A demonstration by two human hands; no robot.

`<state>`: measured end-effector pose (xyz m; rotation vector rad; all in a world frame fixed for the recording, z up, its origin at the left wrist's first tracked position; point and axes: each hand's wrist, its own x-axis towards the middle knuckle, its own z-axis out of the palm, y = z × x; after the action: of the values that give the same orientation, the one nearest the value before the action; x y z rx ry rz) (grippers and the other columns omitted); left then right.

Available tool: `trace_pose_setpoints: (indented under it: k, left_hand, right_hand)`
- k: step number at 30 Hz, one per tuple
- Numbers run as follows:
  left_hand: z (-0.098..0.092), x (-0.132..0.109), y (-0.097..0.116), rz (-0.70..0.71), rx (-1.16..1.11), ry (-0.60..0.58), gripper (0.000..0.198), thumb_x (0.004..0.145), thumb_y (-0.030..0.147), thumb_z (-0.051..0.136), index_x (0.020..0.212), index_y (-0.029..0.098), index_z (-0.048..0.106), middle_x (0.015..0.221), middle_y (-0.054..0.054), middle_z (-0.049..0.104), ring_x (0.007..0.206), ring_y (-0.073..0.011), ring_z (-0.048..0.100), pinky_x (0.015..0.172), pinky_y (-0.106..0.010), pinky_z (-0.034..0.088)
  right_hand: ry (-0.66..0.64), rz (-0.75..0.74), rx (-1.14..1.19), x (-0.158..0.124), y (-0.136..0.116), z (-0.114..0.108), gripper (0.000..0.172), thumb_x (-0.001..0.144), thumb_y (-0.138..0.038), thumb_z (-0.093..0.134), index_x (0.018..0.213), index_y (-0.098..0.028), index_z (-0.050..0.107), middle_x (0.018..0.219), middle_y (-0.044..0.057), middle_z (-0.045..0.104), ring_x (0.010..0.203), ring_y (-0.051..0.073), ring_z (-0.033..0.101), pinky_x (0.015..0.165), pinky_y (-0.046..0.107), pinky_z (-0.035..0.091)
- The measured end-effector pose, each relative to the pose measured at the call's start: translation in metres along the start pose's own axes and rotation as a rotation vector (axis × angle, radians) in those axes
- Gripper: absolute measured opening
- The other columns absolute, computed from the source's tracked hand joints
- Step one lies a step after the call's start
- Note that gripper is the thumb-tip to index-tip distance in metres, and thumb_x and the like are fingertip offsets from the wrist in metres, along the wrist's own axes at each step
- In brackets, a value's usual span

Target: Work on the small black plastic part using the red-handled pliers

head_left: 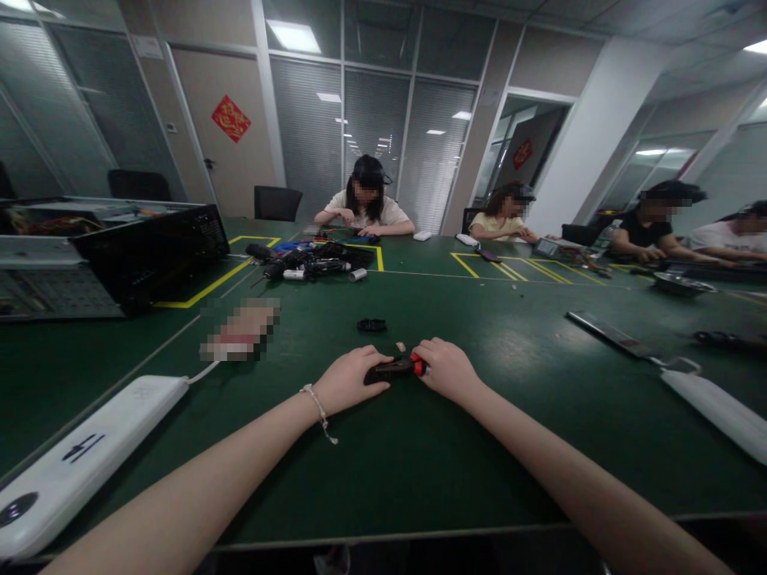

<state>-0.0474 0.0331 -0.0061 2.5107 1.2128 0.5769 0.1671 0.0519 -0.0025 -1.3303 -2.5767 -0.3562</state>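
Near the middle of the green table (371, 463), a dark, elongated object (391, 370) lies between my two hands, low over the tabletop or resting on it. My left hand (344, 379), with a pale bracelet at the wrist, grips its left end between thumb and fingers. At the other end, my right hand (448, 369) closes around a red-and-black part (418, 365); its fingers hide most of this part. Whether the two parts are joined cannot be made out. Just beyond them lie a small pale piece (401, 346) and a small black part (371, 325).
An open computer case (161, 255) stands at the left. White power banks (120, 447) lie on both sides, cabled to phone-like devices. Farther back are a heap of black tools and parts (317, 261), yellow tape markings (204, 295) and a metal bowl (683, 283). Several people sit around the table.
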Motion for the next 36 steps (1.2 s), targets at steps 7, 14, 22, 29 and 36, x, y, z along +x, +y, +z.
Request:
trace_pose_setpoints:
  k: [7,14,22,29,36]
  left_hand:
    - [0.0001,-0.0004,-0.001,0.005,0.002,0.001,0.04,0.076,0.034,0.057,0.114,0.026,0.048,0.1,-0.001,0.052,0.087,-0.0179,0.052,0.074,-0.029,0.043]
    - [-0.0011,-0.0007,0.0001,0.004,0.008,-0.003,0.042,0.076,0.034,0.056,0.116,0.027,0.047,0.1,-0.001,0.051,0.088,-0.0176,0.052,0.076,-0.029,0.042]
    - [-0.0014,-0.0006,-0.0001,0.009,-0.01,-0.01,0.041,0.077,0.035,0.055,0.116,0.026,0.047,0.1,-0.001,0.051,0.087,-0.0176,0.052,0.075,-0.029,0.043]
    - [-0.0012,-0.0004,-0.0004,0.009,-0.002,-0.007,0.041,0.077,0.034,0.056,0.116,0.026,0.047,0.1,-0.002,0.052,0.086,-0.0176,0.053,0.074,-0.029,0.043]
    - [-0.0006,-0.0006,-0.0004,0.019,0.004,0.004,0.04,0.076,0.033,0.056,0.115,0.025,0.048,0.099,-0.002,0.052,0.087,-0.0176,0.052,0.076,-0.029,0.042]
  right_hand:
    - [-0.018,0.009,-0.05,-0.001,0.0017,-0.0009,0.015,0.068,-0.021,0.051,0.081,-0.017,0.058,0.082,0.004,0.059,0.073,0.015,0.048,0.064,0.025,0.036]
    - [-0.03,0.017,-0.03,-0.0026,0.0013,-0.0022,0.015,0.07,-0.023,0.05,0.081,-0.017,0.058,0.082,0.004,0.059,0.072,0.015,0.049,0.063,0.024,0.037]
    - [-0.055,0.023,-0.044,-0.0012,-0.0008,-0.0039,0.014,0.072,-0.024,0.051,0.082,-0.017,0.057,0.084,0.005,0.059,0.074,0.015,0.05,0.065,0.025,0.037]
    - [-0.051,0.023,-0.039,-0.0016,0.0008,-0.0028,0.015,0.071,-0.025,0.051,0.082,-0.017,0.057,0.083,0.006,0.059,0.075,0.016,0.049,0.064,0.025,0.036]
    - [-0.039,0.013,-0.041,-0.001,0.0007,-0.0015,0.015,0.071,-0.025,0.05,0.082,-0.017,0.057,0.084,0.006,0.059,0.075,0.016,0.049,0.065,0.026,0.036]
